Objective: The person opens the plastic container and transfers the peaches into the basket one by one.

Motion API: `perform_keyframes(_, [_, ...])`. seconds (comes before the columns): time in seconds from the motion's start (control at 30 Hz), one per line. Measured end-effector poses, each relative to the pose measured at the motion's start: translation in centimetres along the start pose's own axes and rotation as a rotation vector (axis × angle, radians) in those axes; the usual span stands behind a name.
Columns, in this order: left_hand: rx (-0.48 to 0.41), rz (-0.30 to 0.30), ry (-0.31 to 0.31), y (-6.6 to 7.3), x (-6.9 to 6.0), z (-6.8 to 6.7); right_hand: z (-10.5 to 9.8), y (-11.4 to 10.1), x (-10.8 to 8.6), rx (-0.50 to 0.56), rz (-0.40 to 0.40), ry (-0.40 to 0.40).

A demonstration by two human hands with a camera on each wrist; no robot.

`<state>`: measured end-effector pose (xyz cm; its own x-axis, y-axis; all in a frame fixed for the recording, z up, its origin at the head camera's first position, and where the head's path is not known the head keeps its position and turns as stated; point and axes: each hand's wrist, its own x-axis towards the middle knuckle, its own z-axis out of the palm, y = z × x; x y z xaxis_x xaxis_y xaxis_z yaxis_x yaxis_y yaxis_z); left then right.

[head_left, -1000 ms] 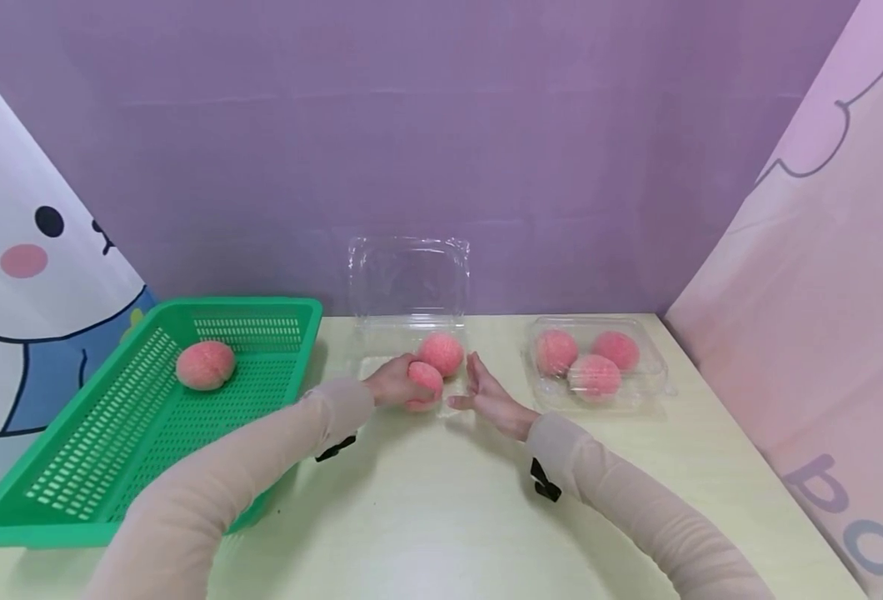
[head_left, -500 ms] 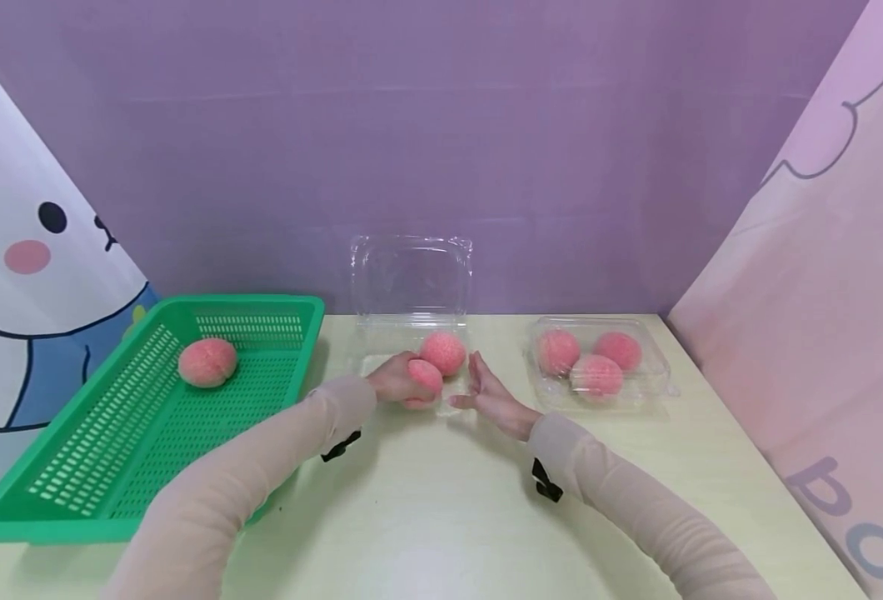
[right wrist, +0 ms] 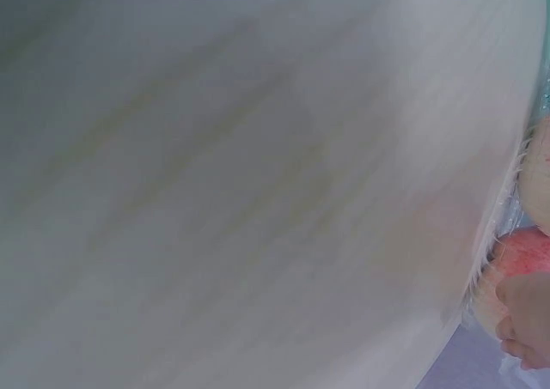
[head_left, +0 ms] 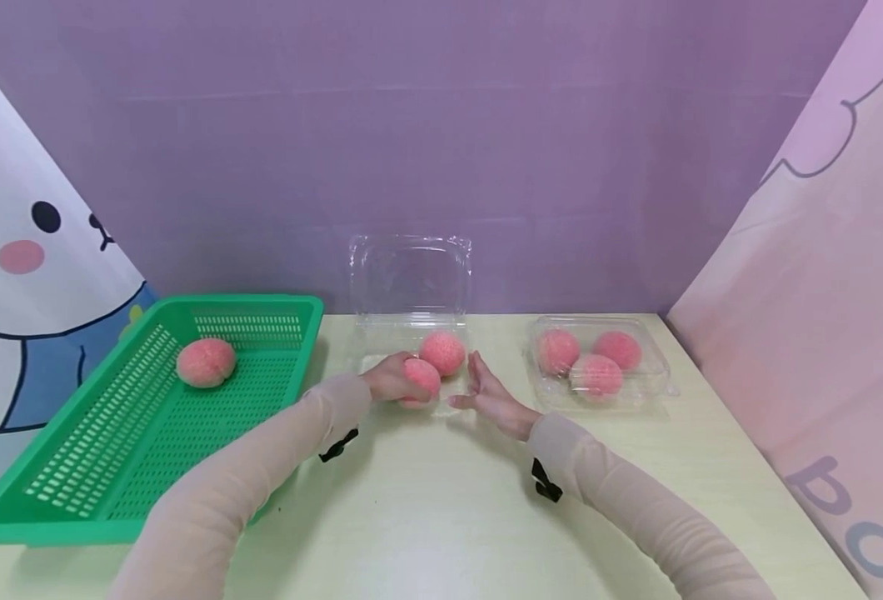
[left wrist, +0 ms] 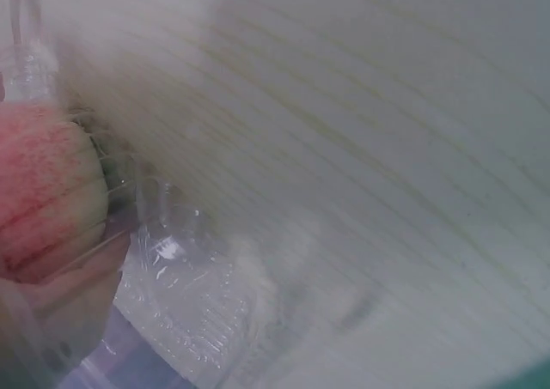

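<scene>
At the clear box [head_left: 410, 279], left fingers [head_left: 400, 362] grip a speckled pink peach [head_left: 423, 375]; right fingers [head_left: 476, 372] outstretched.

On the desk [head_left: 426, 517]: left of the left grip [head_left: 392, 379], basket [head_left: 194, 417] with one peach [head_left: 206, 363]; between it and the right grip [head_left: 494, 402], two peaches [head_left: 442, 353], box lid [head_left: 410, 277] behind; farther right, second box [head_left: 642, 389] with three peaches [head_left: 596, 375].

Purple backdrop [head_left: 441, 150] behind the pale tabletop [head_left: 426, 517]; cartoon-animal panel [head_left: 7, 296] at left; pink panel [head_left: 809, 292] with lettering [head_left: 854, 517] at right.
</scene>
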<state>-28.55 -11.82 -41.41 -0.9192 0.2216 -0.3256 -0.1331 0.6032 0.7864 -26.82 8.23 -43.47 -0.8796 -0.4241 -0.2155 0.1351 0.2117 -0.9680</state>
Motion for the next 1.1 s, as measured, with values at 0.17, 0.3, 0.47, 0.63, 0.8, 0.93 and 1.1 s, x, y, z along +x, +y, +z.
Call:
perform_keyframes(0.17, [0.019,0.02,0.005,-0.5,0.3,0.0,0.0,0.1,-0.2,0.0,0.007,-0.003])
perform_keyframes(0.3, [0.042,0.036,0.013,-0.7,0.5,0.1,0.0,0.2,-0.3,-0.004,0.013,-0.009])
perform_keyframes(0.47, [0.088,0.053,0.03,-0.5,0.4,0.0,-0.1,0.2,-0.2,0.002,0.005,-0.008])
perform_keyframes(0.63, [0.121,0.043,0.02,0.0,0.1,-0.4,-0.1,0.0,-0.2,0.003,0.011,-0.001])
perform_keyframes(0.8, [0.11,0.01,0.021,0.4,-0.2,-1.0,0.0,-0.1,-0.2,0.004,0.001,-0.009])
perform_keyframes(0.93, [0.112,0.018,0.021,0.8,-0.3,-1.4,-0.1,-0.1,-0.3,0.001,-0.01,-0.002])
perform_keyframes(1.1, [0.101,0.017,0.028,1.2,-0.8,-1.8,-0.1,-0.1,-0.2,-0.004,-0.01,-0.003])
